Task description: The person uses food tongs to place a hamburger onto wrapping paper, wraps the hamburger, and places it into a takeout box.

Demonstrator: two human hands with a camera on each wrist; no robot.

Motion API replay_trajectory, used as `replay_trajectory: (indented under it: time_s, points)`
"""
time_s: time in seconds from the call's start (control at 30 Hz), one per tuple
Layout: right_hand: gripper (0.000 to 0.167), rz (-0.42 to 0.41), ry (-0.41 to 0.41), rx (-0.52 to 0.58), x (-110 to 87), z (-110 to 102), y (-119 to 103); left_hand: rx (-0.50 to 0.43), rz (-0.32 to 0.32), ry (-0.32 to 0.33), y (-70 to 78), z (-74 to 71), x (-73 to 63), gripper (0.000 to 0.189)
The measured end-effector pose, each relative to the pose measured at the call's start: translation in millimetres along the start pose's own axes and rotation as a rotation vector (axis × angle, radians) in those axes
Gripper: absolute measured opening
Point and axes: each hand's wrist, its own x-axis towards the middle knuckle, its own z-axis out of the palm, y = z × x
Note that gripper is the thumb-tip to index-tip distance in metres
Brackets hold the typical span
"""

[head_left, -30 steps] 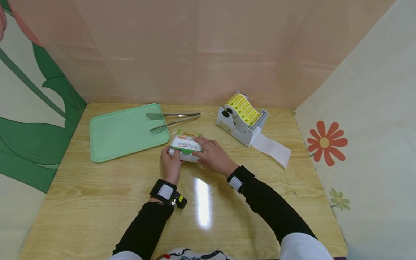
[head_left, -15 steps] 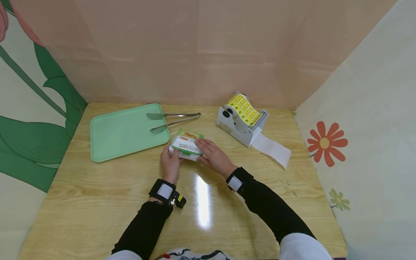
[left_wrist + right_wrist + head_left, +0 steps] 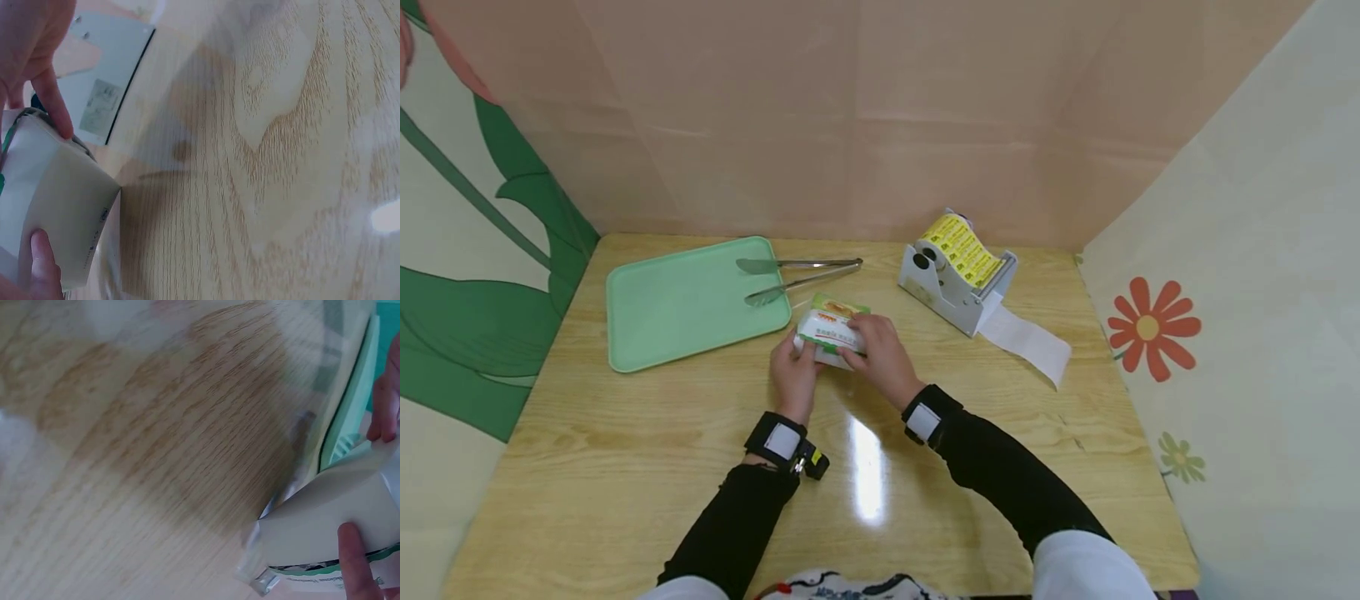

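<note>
A small white-and-green food box [image 3: 831,327], with a food picture and red and dark print on top, is held between both hands at the middle of the table. My left hand [image 3: 793,382] grips its left side, the thumb over the front. From the right, my right hand [image 3: 883,358] holds the box with its fingers on the top and its thumb at the front edge. The left wrist view shows the plain white side of the box [image 3: 69,194]. In the right wrist view, clear plastic [image 3: 265,582] sticks out by a corner of the box. Most of its underside is hidden.
A mint-green tray [image 3: 677,308] lies to the left, with metal tongs [image 3: 812,277] across its right edge. At the back right stands a grey label dispenser [image 3: 951,304] carrying a roll of yellow labels [image 3: 962,250]. A white backing strip [image 3: 1026,343] trails onto the wooden table [image 3: 1000,467].
My right hand has shifted left and turned, closing more around the box's right side, and the right forearm has moved left with it. The left hand keeps nearly the same place.
</note>
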Motion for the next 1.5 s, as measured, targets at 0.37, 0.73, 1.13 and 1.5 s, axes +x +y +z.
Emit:
replay_trajectory:
  time_s: [0.37, 0.73, 1.13, 1.5]
  points:
    - [0.053, -0.068, 0.046, -0.133, 0.5, 9, -4, 0.013, 0.003, 0.017, -5.2, -1.3, 2.0, 0.033]
    - [0.054, -0.005, 0.018, -0.121, -1.6, 8, -13, 0.026, 0.029, 0.014, -6.0, -3.0, 0.8, 0.028]
    - [0.052, 0.017, 0.024, -0.087, -3.0, 7, -13, 0.062, 0.02, 0.017, -8.3, -1.9, -2.7, 0.034]
    - [0.049, 0.069, 0.009, -0.026, -1.9, 6, -16, 0.086, 0.004, 0.033, -9.5, -0.2, -1.9, 0.043]
